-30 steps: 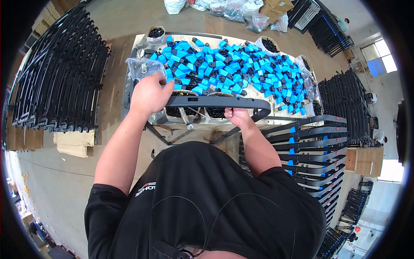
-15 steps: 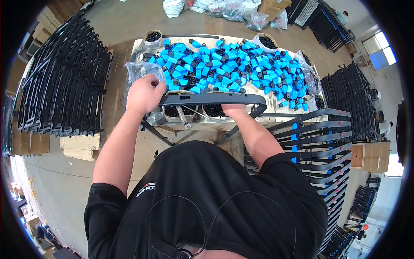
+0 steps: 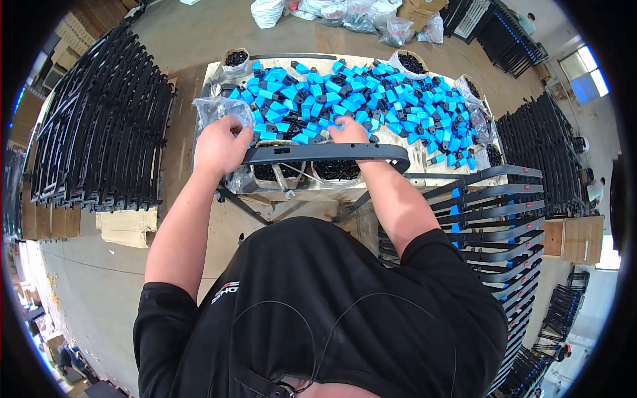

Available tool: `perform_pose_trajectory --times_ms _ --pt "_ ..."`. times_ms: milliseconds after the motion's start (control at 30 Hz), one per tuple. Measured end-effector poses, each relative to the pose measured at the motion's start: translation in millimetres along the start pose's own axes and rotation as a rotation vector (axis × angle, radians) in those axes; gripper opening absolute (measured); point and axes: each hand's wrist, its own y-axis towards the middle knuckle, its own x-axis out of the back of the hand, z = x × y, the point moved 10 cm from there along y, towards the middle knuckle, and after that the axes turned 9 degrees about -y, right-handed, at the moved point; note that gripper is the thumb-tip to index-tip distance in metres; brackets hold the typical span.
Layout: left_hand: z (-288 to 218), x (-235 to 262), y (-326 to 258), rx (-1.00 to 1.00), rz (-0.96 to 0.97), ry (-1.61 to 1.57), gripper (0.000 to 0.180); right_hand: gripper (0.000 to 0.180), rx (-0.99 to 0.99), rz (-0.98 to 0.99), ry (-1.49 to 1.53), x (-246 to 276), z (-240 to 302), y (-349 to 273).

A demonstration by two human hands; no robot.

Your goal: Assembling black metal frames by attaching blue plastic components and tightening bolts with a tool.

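A black metal frame bar (image 3: 312, 153) with a rounded right end lies crosswise in front of me, above the near table edge. My left hand (image 3: 222, 146) is closed at its left end, covering that part of it; the thumb and fingers are curled together. Past the bar reaches my right hand (image 3: 348, 131), its forearm crossing over the bar. Its fingers are bent together at the near edge of a heap of blue and black plastic pieces (image 3: 391, 106); what they hold, if anything, is too small to make out.
Two containers of small black parts (image 3: 337, 171) sit below the bar, beside a wrench (image 3: 289, 194). A clear plastic bag (image 3: 222, 109) lies by my left hand. Stacked black frames (image 3: 491, 229) stand close on my right, and more frames (image 3: 99, 126) on the left.
My right hand has come up from the container of black parts behind the bar and moved forward to the blue pieces. My left hand and the bar have barely moved.
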Motion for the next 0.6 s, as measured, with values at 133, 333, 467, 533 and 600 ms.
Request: perform_pose_trajectory --times_ms 133,333,467,533,600 --pt "2 2 0 0.007 -0.014 -0.021 0.037 0.034 0.204 0.229 -0.632 -40 -14 -41" --pt "3 1 0 0.03 0.035 -0.012 0.036 0.03 0.335 0.281 -0.741 -53 -13 -53" --pt "2 2 0 0.049 0.028 -0.011 0.037 0.03 0.372 -0.042 -0.683 -25 -12 -65" --pt "1 2 1 0.036 0.047 -0.02 0.037 0.036 0.331 0.254 -0.699 -47 -26 -55" --pt "1 0 0 0.032 0.045 -0.021 0.037 0.037 0.305 0.278 -0.712 -49 -28 -49"
